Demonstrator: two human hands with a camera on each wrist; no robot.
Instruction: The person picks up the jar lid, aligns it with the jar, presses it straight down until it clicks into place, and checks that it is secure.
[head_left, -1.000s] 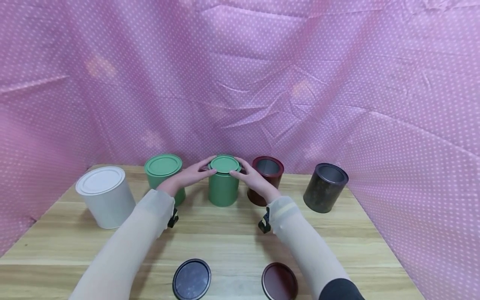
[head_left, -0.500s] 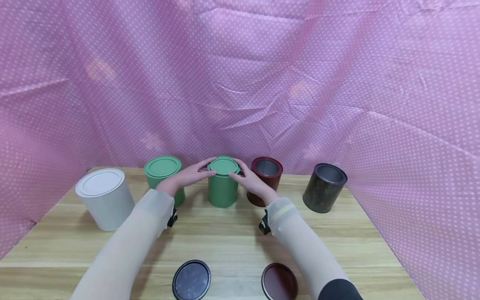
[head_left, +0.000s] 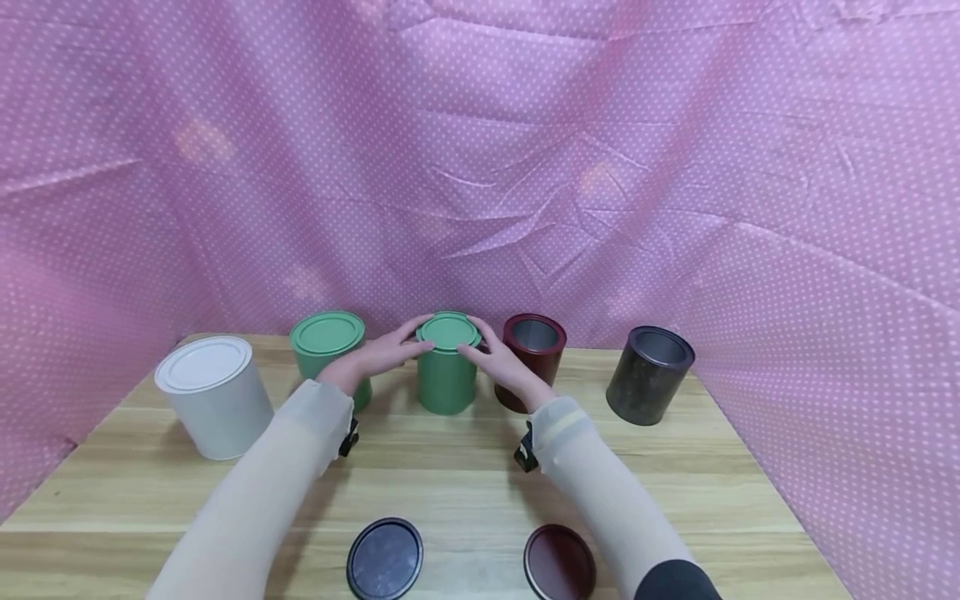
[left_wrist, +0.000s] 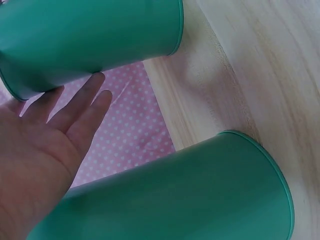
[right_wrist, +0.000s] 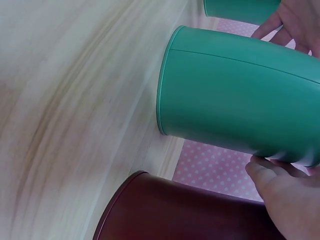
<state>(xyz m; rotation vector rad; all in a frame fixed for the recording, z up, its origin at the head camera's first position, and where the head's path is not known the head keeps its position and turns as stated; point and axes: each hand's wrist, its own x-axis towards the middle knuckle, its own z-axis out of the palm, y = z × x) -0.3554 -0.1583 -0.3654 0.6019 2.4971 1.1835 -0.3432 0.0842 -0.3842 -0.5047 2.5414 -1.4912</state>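
A green paint can (head_left: pixel 446 385) stands upright in the middle of the back row, with a green lid (head_left: pixel 448 331) on its top. From the left, my left hand (head_left: pixel 384 352) touches it at the rim, thumb at the front edge and fingers towards the back. My right hand (head_left: pixel 506 367) mirrors this on the other side. In the left wrist view, extended fingers (left_wrist: pixel 82 107) lie against the can's side. The right wrist view has the right hand (right_wrist: pixel 290 187) touching the opposite side; some fingertips are hidden there.
A lidded green can (head_left: pixel 327 335) and a lidded white can (head_left: pixel 225 417) stand left. Lidless dark red (head_left: pixel 536 367) and black (head_left: pixel 648 383) cans stand right. A black lid (head_left: pixel 385 558) and dark red lid (head_left: pixel 558 562) lie in front. Pink dotted cloth (head_left: pixel 480 167) hangs behind.
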